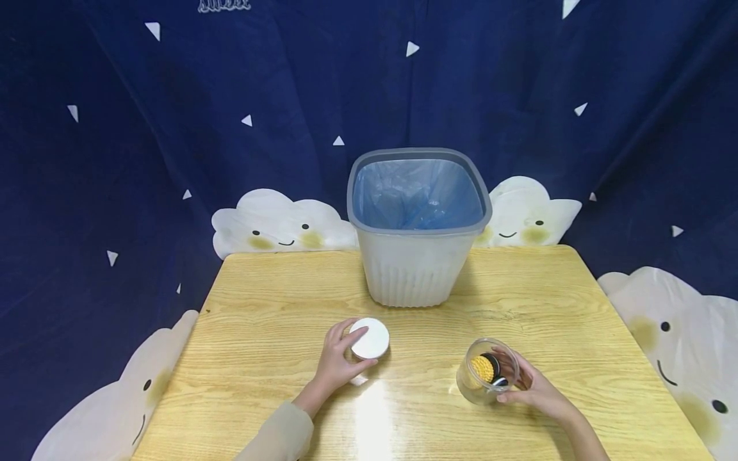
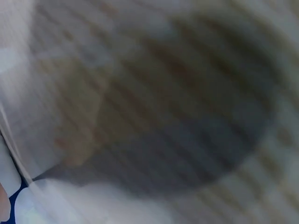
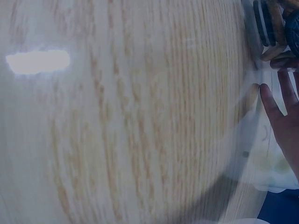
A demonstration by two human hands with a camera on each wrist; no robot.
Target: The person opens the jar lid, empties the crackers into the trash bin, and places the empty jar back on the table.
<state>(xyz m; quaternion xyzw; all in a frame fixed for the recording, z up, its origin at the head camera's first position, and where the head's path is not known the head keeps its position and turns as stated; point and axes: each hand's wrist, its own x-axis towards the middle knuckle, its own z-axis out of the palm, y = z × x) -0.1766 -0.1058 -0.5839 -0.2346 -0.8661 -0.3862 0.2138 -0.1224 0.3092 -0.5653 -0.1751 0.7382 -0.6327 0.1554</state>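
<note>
My left hand (image 1: 337,358) holds a round white lid (image 1: 371,339) on the table, thumb and fingers around its edge. Only a sliver of that hand shows at the left edge of the blurred left wrist view. To the right, a clear plastic jar (image 1: 468,388) stands with its open mouth upward, gripped from the side by my right hand (image 1: 539,392). Inside it lie a yellow biscuit (image 1: 482,369) and dark sandwich cookies (image 1: 500,381). In the right wrist view, the right hand's fingers (image 3: 286,93) touch the jar below the cookies (image 3: 264,23).
A white bin (image 1: 414,269) with a grey rim and a blue bag liner stands at the back of the wooden table (image 1: 277,288). Behind it hangs a dark blue curtain (image 1: 288,83) printed with clouds and white triangles.
</note>
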